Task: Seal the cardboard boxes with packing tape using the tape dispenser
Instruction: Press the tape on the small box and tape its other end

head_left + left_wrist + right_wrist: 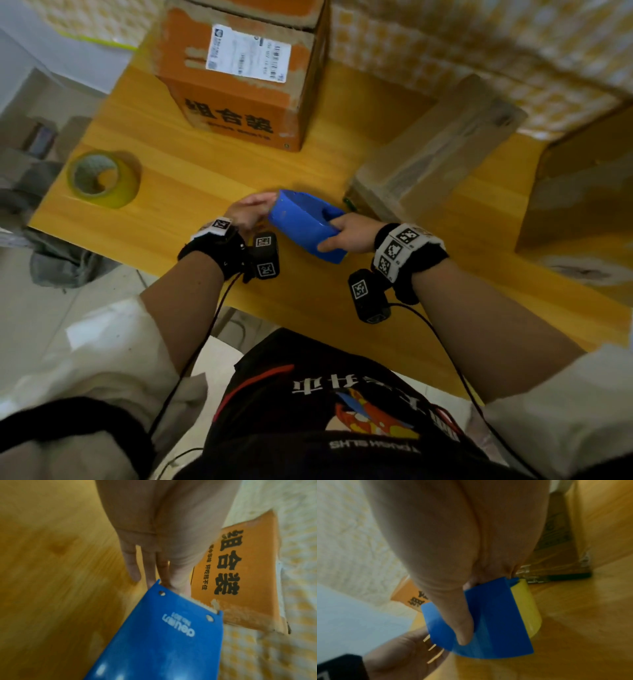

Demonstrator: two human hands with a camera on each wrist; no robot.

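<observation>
Dispenser: blue tape dispenser point(306, 228) held just above the wooden table point(191, 178), near the front edge, between both hands; yellow tape roll point(526, 605) seated inside the shell.
Long axis: running from lower right up to upper left in the head view; toothed cutter edge point(82, 603) at the far-left end, aimed toward the left hand.
Right hand: right hand point(346, 233) wrapped round the rear of the dispenser, thumb point(462, 626) pressed flat on the blue side, other fingers tucked in behind the top; a firm hold, carrying the tool.
Left hand: left hand point(250, 212) at the cutter end, fingers point(132, 566) nearly straight and extended, tips reaching in beside the teeth; whether a tape end is pinched there, cannot tell, too blurred.
Key relation: tape end likely lies right at the left fingertips, beyond the teeth; left hand nearer the cutter, right hand nearer the handle.
Boxes: orange box point(239, 78) with a white label at the far side of the table, ahead of the left hand; plain brown box point(435, 150) just beyond the right hand, clear tape already along its top; a third box point(582, 192) at the right edge.
Spare: second tape roll point(104, 178) lying well to the left, apart from everything.
Judgement: looks like freeing the tape end before the first strip; teeth close to the fingertips, worth care.
</observation>
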